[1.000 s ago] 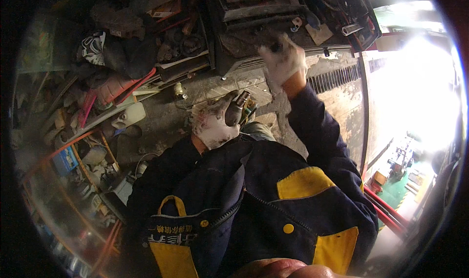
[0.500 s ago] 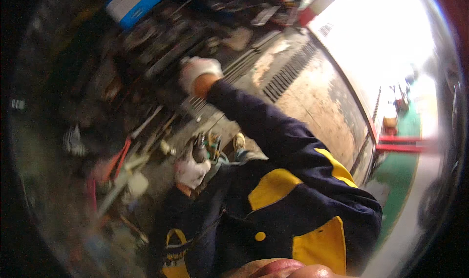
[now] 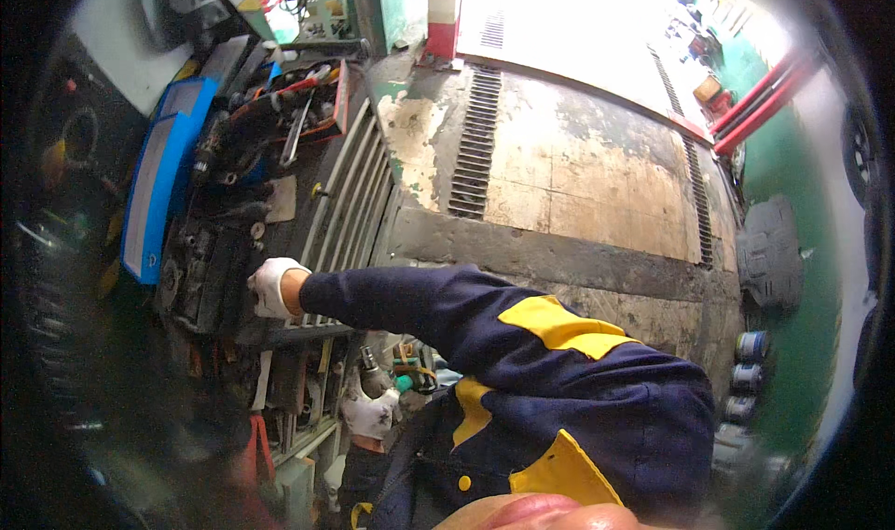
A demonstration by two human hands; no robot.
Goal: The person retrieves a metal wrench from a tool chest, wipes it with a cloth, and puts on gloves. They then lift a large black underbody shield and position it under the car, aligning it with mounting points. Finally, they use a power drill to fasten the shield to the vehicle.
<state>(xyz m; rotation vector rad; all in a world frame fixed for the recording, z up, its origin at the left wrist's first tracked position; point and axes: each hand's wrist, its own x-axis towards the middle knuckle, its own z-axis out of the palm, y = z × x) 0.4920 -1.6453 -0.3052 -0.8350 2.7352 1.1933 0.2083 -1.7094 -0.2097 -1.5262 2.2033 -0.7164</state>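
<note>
My left hand [image 3: 366, 414], in a white glove, is closed around a power wrench [image 3: 375, 379] with a metal socket on its end and a green part at its side. It is held low, close to my body. Stretched across to the left, my right hand [image 3: 272, 288], also in a white glove, is over the dark top of the tool cart [image 3: 296, 241]. Its fingers are curled down beside a black tool case [image 3: 207, 274]; what they hold, if anything, is hidden.
A red-edged tray [image 3: 341, 110] with wrenches and other tools lies at the cart's far end. A long blue-and-white box [image 3: 168, 180] stands along its left. Floor grates [image 3: 475, 143], a red lift arm [image 3: 764, 106] and several cans [image 3: 746, 378] are to the right.
The view has swung, bringing the cart and floor into clearer sight. My right hand now appears further left and lower, over the cart top. The power wrench stays in my left hand.
</note>
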